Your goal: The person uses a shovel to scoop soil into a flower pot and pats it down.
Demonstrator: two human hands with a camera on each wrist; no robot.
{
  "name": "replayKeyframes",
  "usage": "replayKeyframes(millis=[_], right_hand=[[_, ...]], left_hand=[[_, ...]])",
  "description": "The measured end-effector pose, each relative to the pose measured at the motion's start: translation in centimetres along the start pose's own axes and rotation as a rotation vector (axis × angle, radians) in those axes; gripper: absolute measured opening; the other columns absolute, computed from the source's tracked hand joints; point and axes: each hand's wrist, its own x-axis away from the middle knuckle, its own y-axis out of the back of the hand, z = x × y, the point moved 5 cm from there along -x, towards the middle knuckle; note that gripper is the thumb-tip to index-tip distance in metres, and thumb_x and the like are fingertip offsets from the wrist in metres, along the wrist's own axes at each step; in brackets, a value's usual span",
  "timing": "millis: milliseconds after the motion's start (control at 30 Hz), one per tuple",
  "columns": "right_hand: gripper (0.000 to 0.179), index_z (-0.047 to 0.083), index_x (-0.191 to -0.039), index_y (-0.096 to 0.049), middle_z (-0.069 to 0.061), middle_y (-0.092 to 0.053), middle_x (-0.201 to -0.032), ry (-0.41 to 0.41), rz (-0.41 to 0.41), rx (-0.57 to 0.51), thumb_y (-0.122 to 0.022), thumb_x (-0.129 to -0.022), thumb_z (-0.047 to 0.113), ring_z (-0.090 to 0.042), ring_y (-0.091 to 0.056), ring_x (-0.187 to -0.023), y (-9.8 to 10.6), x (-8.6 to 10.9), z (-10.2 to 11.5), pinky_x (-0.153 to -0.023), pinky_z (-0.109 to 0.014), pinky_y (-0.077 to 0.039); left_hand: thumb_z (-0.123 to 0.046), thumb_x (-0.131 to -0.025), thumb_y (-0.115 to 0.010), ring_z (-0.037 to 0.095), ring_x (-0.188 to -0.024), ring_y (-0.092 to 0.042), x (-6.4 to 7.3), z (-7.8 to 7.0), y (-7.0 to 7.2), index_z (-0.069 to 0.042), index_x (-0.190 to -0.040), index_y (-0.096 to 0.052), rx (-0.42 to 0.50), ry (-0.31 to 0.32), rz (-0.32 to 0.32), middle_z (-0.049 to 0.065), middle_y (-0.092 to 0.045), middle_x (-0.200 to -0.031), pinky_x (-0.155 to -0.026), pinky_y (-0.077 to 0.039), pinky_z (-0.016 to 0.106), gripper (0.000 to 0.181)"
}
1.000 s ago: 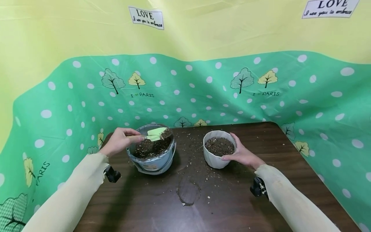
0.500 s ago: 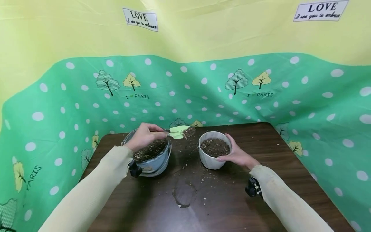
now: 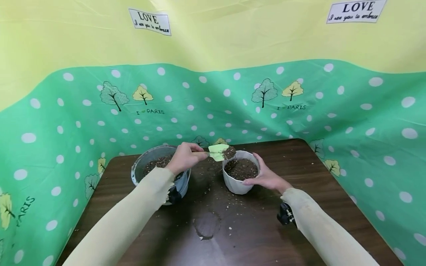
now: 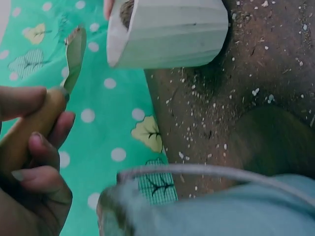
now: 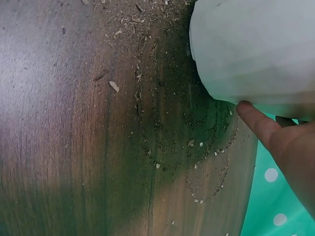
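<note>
My left hand [image 3: 187,156] grips the wooden handle [image 4: 34,129] of a small trowel with a light green blade [image 3: 217,151]. Dark soil [image 3: 229,152] lies heaped on the blade's tip, which hangs over the left rim of a white faceted flowerpot [image 3: 238,186]. That pot is filled with soil [image 3: 242,169] well up its inside. Around the pot's right side my right hand [image 3: 266,175] holds it, thumb in front and fingers behind. Below my left forearm stands a blue-grey bucket [image 3: 135,170] with soil inside, partly hidden by the sleeve.
Both containers stand on a dark wooden table [image 3: 256,229]. Soil crumbs and pale bits are scattered between them, with a ring-shaped soil mark [image 3: 206,225] nearer me. A green and yellow printed cloth [image 3: 213,99] hangs behind and along the sides. The bucket's wire handle [image 4: 216,171] hangs at its side.
My left hand has carried the loaded trowel rightward from above the bucket to the white flowerpot's rim. The right hand keeps its hold on the flowerpot. The head view has turned slightly right.
</note>
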Motion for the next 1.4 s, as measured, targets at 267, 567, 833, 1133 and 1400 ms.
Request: replayKeyframes(millis=[267, 567, 833, 1133, 1400], right_hand=[[0.125, 0.011, -0.157, 0.01, -0.029, -0.003, -0.157, -0.014, 0.019, -0.015, -0.086, -0.078, 0.018, -0.047, -0.015, -0.142, -0.1, -0.1, 0.2, -0.109, -0.059, -0.024], [0.126, 0.009, -0.157, 0.009, -0.029, -0.005, -0.157, -0.007, -0.001, -0.004, -0.087, -0.076, 0.018, -0.047, -0.013, -0.143, -0.1, 0.0, 0.3, -0.112, -0.062, -0.018], [0.125, 0.009, -0.157, 0.009, -0.028, -0.002, -0.158, -0.027, -0.002, 0.02, -0.087, -0.078, 0.021, -0.045, -0.012, -0.143, -0.2, -0.1, 0.2, -0.111, -0.062, -0.018], [0.125, 0.011, -0.157, 0.011, -0.031, -0.005, -0.156, -0.035, 0.013, -0.004, -0.086, -0.079, 0.02, -0.047, -0.015, -0.141, -0.3, 0.1, 0.2, -0.111, -0.062, -0.017], [0.123, 0.012, -0.157, 0.01, -0.028, 0.0, -0.158, -0.034, 0.011, -0.003, -0.085, -0.08, 0.02, -0.045, -0.014, -0.142, -0.2, -0.1, 0.0, -0.111, -0.06, -0.019]], left_hand=[[-0.023, -0.089, -0.075, 0.019, -0.089, -0.069, -0.5, -1.2, -2.2, -0.011, -0.106, -0.076, -0.318, -0.141, -0.108, 0.002, -0.074, -0.1, -0.079, -0.054, 0.039, 0.02], [-0.012, -0.088, -0.075, 0.023, -0.096, -0.067, 0.0, -2.6, -4.6, -0.014, -0.109, -0.074, -0.478, -0.314, -0.098, 0.003, -0.07, -0.108, -0.078, -0.054, 0.041, 0.021], [-0.008, -0.086, -0.075, 0.019, -0.093, -0.067, 0.9, -3.5, -5.4, -0.017, -0.107, -0.076, -0.46, -0.38, -0.016, -0.002, -0.071, -0.104, -0.077, -0.054, 0.039, 0.023], [-0.009, -0.086, -0.074, 0.016, -0.084, -0.066, 2.1, -5.3, -6.1, -0.018, -0.105, -0.077, -0.532, -0.547, -0.103, -0.006, -0.066, -0.094, -0.066, -0.054, 0.036, 0.02], [-0.006, -0.085, -0.073, 0.017, -0.084, -0.067, 2.4, -5.4, -6.1, -0.019, -0.104, -0.078, -0.549, -0.492, -0.067, -0.006, -0.067, -0.093, -0.063, -0.054, 0.036, 0.023]])
